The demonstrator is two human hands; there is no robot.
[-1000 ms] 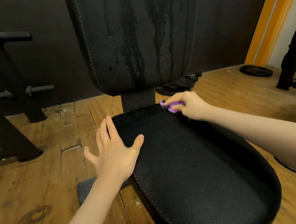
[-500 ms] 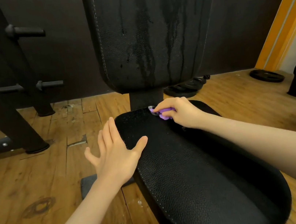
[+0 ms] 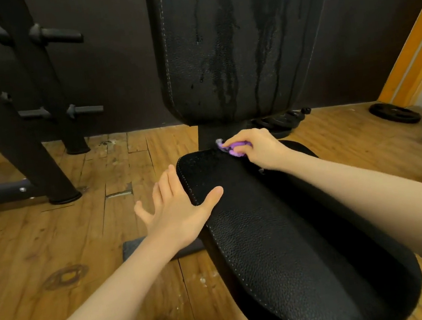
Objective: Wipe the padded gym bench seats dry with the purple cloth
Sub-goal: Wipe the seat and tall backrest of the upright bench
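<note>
A black padded bench seat [image 3: 293, 243] fills the lower right, with its upright backrest [image 3: 230, 41] behind it, streaked with wet drip marks. My right hand [image 3: 260, 148] is closed around the bunched purple cloth [image 3: 231, 149] and presses it on the seat's far edge, near the left corner. Fine droplets show on the seat's far left part. My left hand [image 3: 176, 211] lies open against the seat's left edge, thumb on top of the padding, fingers spread over the side.
A black weight rack [image 3: 14, 112] with pegs stands at the left on the wooden floor [image 3: 52, 238]. Weight plates [image 3: 393, 113] lie on the floor behind the bench at the right. An orange door frame [image 3: 413, 53] rises at the far right.
My right hand has slid the cloth leftward along the seat's far edge. The left hand keeps its place on the seat's left edge. The view has shifted slightly left.
</note>
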